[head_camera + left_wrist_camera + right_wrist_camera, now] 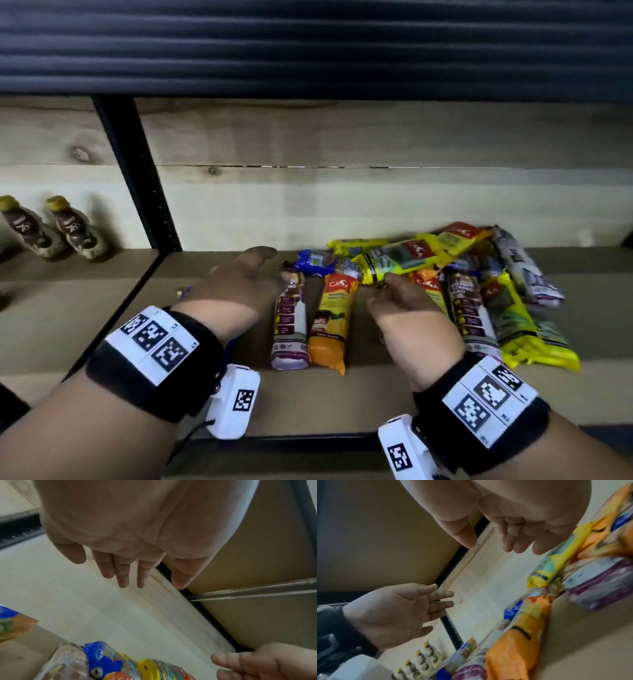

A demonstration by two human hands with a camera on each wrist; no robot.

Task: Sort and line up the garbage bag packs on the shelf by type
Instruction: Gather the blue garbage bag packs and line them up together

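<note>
Two garbage bag packs lie side by side, lengthwise, on the shelf: a purple-and-white pack (289,329) and an orange pack (330,325). Behind them sits a blue pack (315,262). A yellow pack (397,260) lies across, its near end beside my right hand (383,291). The right wrist view shows that hand (488,546) with fingers relaxed and nothing between them, the yellow pack (556,561) just past it. My left hand (274,265) hovers flat, fingers straight, left of the purple pack; it (150,582) holds nothing. A mixed heap of packs (496,291) lies to the right.
A black upright post (137,171) divides the shelf (308,394). Two brown bottles (75,229) stand in the bay to its left. Wooden planks form the back wall, and a dark upper shelf hangs overhead.
</note>
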